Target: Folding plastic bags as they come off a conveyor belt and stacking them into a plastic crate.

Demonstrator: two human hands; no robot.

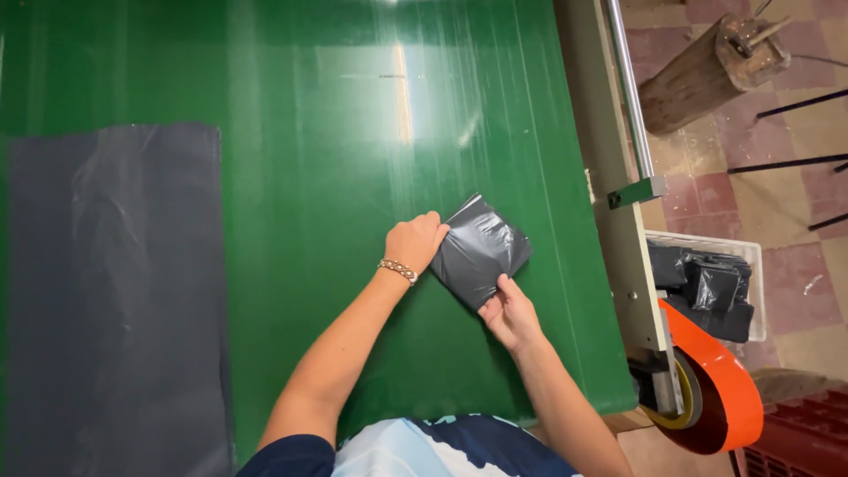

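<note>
A folded dark grey plastic bag (pixel 481 249) lies as a small square on the green table (pixel 353 132). My left hand (pixel 415 243), with a beaded bracelet at the wrist, presses its fingers on the bag's left edge. My right hand (pixel 510 314) pinches the bag's lower corner between thumb and fingers. Both hands touch the same folded bag.
A large flat grey plastic sheet (pixel 115 291) lies spread on the table's left side. Off the right edge, a white crate (pixel 751 252) holds several folded dark bags (pixel 707 287). An orange roller guard (pixel 724 389) and a metal rail (pixel 629 88) border the table. A wooden stump (pixel 707 71) stands on the tiled floor.
</note>
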